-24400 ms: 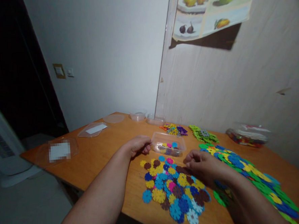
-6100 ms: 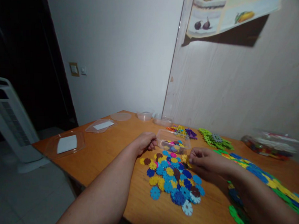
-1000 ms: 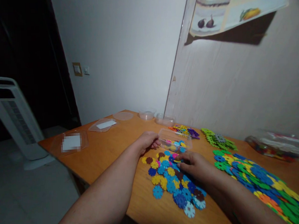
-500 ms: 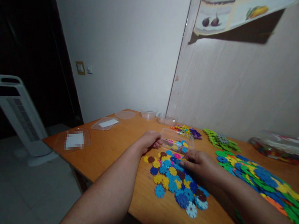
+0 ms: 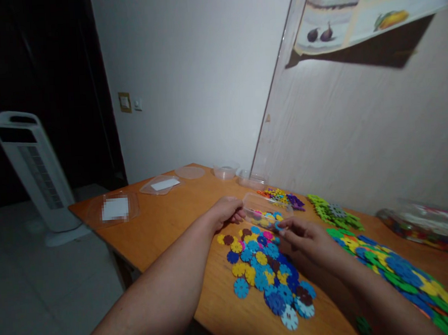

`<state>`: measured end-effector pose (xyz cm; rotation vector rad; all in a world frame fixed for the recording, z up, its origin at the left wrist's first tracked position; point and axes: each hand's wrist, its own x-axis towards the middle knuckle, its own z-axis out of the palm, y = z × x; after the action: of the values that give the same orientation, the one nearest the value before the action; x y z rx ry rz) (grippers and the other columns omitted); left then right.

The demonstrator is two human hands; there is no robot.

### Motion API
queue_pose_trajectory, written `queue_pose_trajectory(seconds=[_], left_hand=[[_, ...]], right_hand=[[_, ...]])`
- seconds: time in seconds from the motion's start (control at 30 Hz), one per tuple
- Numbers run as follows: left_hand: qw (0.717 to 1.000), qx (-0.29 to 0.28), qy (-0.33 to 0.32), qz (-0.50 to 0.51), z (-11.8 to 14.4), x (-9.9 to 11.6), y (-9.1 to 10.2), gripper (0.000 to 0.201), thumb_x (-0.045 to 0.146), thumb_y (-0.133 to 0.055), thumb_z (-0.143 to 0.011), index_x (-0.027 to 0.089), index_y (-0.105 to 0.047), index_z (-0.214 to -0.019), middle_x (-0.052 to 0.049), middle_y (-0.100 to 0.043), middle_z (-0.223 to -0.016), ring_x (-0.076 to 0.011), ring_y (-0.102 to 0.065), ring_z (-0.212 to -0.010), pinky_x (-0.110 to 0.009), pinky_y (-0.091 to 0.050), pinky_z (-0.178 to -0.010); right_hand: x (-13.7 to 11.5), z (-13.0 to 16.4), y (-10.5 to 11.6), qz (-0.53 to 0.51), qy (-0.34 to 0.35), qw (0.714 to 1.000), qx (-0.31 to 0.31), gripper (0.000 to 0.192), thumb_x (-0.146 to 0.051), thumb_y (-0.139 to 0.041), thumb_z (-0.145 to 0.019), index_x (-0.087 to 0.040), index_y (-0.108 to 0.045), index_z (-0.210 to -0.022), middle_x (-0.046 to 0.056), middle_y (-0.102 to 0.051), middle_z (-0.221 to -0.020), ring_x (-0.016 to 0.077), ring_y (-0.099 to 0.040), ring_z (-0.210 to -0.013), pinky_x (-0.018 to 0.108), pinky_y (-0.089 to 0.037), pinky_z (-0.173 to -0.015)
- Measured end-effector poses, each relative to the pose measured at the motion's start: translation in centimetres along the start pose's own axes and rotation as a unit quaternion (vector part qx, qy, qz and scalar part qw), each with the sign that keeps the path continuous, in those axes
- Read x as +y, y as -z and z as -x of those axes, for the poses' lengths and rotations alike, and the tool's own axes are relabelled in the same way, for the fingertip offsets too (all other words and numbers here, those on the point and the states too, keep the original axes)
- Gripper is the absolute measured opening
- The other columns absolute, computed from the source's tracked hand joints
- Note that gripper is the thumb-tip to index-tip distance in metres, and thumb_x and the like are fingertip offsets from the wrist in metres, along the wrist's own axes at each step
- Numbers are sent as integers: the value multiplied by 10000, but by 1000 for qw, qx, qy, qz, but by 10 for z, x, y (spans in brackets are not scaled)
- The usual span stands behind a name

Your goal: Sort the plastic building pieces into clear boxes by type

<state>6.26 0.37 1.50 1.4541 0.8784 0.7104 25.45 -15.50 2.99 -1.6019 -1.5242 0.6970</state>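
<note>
My left hand (image 5: 229, 210) is closed on the left end of a clear plastic box (image 5: 266, 201), which stands on the table with several small notched discs inside. Between the thumb and fingers of my right hand (image 5: 302, 235) is a blue notched plastic disc (image 5: 278, 226), just off the box's near right side. In front of the box spreads a loose pile of notched discs (image 5: 261, 257) in blue, yellow, brown, pink and white. My right hand is above the pile's far right edge.
Larger green, blue and yellow discs (image 5: 401, 270) lie to the right. Green pieces (image 5: 321, 209), small multicoloured pieces (image 5: 279, 196) and a filled plastic bag (image 5: 421, 226) are along the wall. Clear tubs (image 5: 224, 172) and lids (image 5: 149, 186) sit on the table (image 5: 167, 226). A tower fan (image 5: 38, 174) stands left.
My right hand has lifted from the pile toward the box, and a blue disc now shows in its fingers. My left hand stays at the box. The view has shifted slightly.
</note>
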Motion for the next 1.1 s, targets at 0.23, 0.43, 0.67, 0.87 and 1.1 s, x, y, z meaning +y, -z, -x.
queue_pose_trajectory(seconds=[0.23,0.43,0.67,0.87,1.1], left_hand=[[1000,-5,-2,0,0,0,1,109,201,-507,-753,142,-543,-668,-54,-644,-593,-84,-539,-457,-178,-353,-423],[1000,-4,2,5,-1,-1,1,94,193,-507,-747,139,-549,-683,-46,-637,-591,-78,-533,-451,-173,-346,-417],[1000,-1,-2,4,-2,-2,1,107,213,-526,-748,144,-538,-668,-53,-649,-608,-80,-529,-455,-177,-364,-424],[1000,0,-4,0,-2,-2,1,104,206,-513,-746,141,-549,-673,-61,-655,-612,-84,-542,-460,-177,-357,-421],[1000,-6,-5,-1,-2,-3,1,125,213,-515,-760,137,-558,-670,-60,-647,-598,-84,-542,-462,-178,-356,-425]], right_hand=[[19,0,-8,185,41,976,-109,168,-320,-589,-818,-190,-681,-870,17,-656,-796,172,-585,-737,256,-420,-616],[17,-3,-10,225,86,970,-26,263,-373,-497,-884,-200,-635,-741,13,-624,-711,164,-570,-679,261,-403,-598],[2,-6,1,-81,20,987,135,413,-518,-576,-829,-176,-575,-1060,25,-628,-709,176,-615,-623,291,-488,-573],[12,-3,-7,-4,10,999,53,303,-439,-550,-841,-182,-657,-959,42,-674,-714,178,-619,-621,285,-476,-562],[30,-9,-15,250,40,967,-34,468,-492,-533,-859,-279,-632,-1264,78,-724,-1069,277,-653,-956,366,-475,-789]])
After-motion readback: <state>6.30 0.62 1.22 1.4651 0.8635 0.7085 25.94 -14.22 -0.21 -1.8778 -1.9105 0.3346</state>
